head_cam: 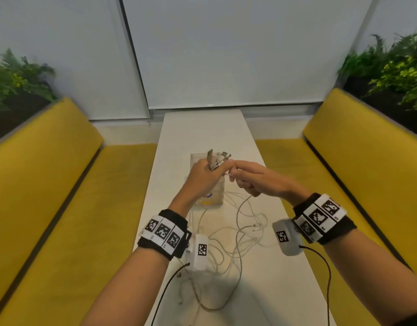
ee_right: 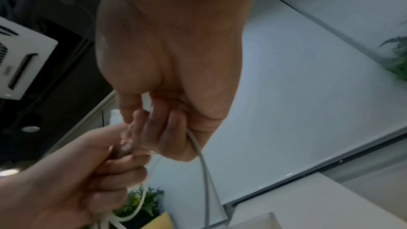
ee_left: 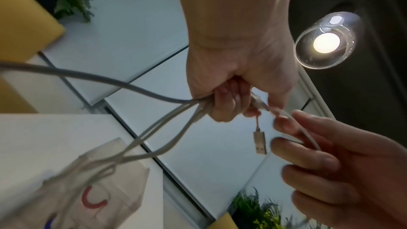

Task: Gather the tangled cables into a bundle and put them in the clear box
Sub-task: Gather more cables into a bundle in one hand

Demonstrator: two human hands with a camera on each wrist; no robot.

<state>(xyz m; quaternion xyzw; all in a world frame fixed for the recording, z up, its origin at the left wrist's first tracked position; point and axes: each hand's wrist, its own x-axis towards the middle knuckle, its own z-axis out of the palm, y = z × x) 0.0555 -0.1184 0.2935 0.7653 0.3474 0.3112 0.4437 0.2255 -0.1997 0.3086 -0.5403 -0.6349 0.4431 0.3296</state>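
Left hand (head_cam: 204, 176) fisted round cables (head_cam: 228, 241), plug ends up. Right hand (head_cam: 257, 178) pinches one strand, touching left. Slack trails toward body on worktop (head_cam: 261, 290). Clear box (head_cam: 211, 196) directly under left hand.

Both forearms reached forward, each with a black band of square-patterned markers at the wrist and a small white camera unit beside it. The left hand (head_cam: 204, 176) was raised, fingers (ee_left: 223, 109) curled into a fist round several cables (ee_left: 167, 123), whose plug ends stuck up above the knuckles. The right hand (head_cam: 257, 178) met it from the right, thumb and forefinger tips almost touching the left thumb, pinching one thin cable, the other fingers (ee_right: 174, 135) curled.
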